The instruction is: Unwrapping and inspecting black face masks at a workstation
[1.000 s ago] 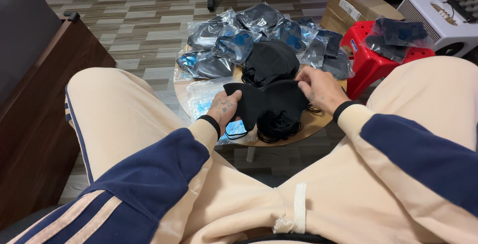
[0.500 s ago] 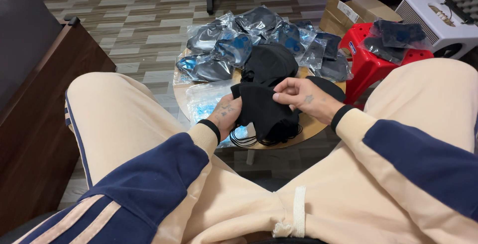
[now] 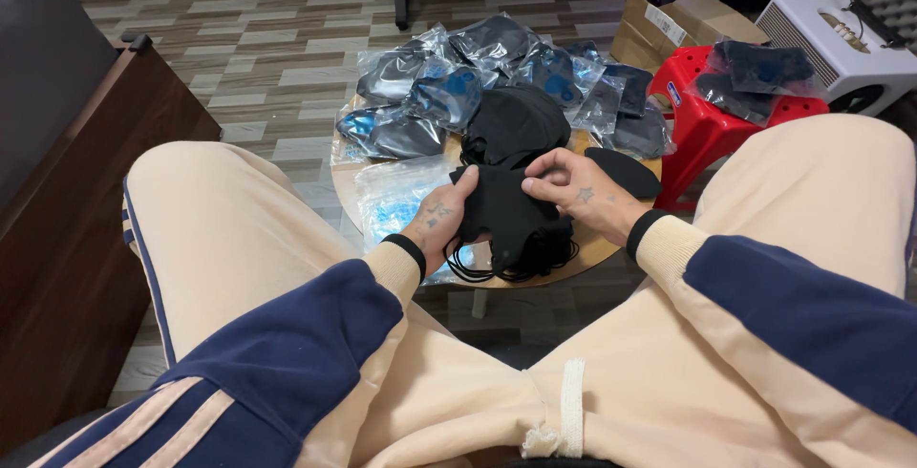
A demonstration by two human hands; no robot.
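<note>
Both hands hold one black cloth mask [image 3: 501, 208] just above the small round bench [image 3: 592, 250]. The left hand [image 3: 441, 222] is closed on its near-left edge, thumb on top. The right hand [image 3: 573, 186] pinches the upper right edge with fingertips together.

Risks: black elastic loops [image 3: 468, 267] trail below the left hand and hang past the near rim of the bench; they could snag on the pile of loose black masks [image 3: 535, 244] under the hands and drag some off. That pile sits close to the near edge. The flat clear bags [image 3: 392, 202], left of the left hand, also overhang the rim, it seems, though glare makes this uncertain.

Room: beyond the hands, bagged masks [image 3: 449, 86] crowd the far half of the bench. A red stool [image 3: 702, 129] stands just right of the right hand, itself loaded. The knees close off both sides. Open room lies only straight up and toward the lap.
</note>
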